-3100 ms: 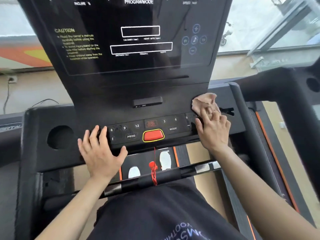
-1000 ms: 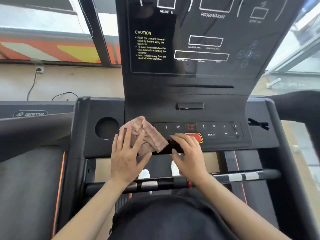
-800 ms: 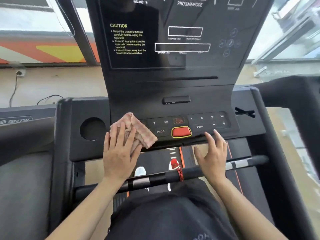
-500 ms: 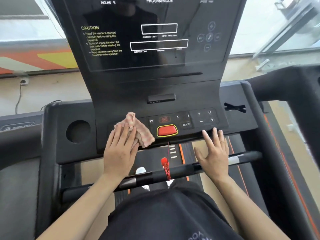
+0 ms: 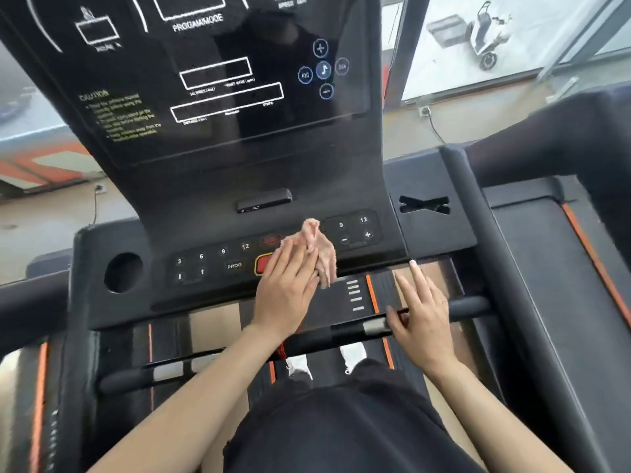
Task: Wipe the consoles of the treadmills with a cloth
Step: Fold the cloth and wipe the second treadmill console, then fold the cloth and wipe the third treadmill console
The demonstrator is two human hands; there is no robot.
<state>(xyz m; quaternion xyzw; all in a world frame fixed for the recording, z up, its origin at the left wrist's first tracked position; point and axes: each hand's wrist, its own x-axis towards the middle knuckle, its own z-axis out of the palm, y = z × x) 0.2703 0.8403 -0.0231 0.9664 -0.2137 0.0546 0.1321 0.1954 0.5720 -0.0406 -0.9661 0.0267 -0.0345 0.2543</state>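
Note:
A black treadmill console [image 5: 205,264] fills the middle of the view, with a dark display panel [image 5: 211,80] above its button strip. My left hand [image 5: 285,291] lies flat with straight fingers on a crumpled pink cloth [image 5: 321,247], pressing it onto the buttons at the centre and covering most of the red stop button [image 5: 261,264]. My right hand [image 5: 421,312] hovers open over the front handlebar [image 5: 467,306], fingers spread, one fingertip near the console's lower edge.
A round cup holder [image 5: 123,272] sits at the console's left, an X-shaped slot [image 5: 424,204] at its right. A second treadmill's belt [image 5: 536,268] lies to the right. Windows run behind, with a scooter [image 5: 485,32] outside. My feet stand on the belt below.
My left hand has slid the cloth rightward along the button strip, from the left buttons to over the red stop button. My right hand stays open near the handlebar.

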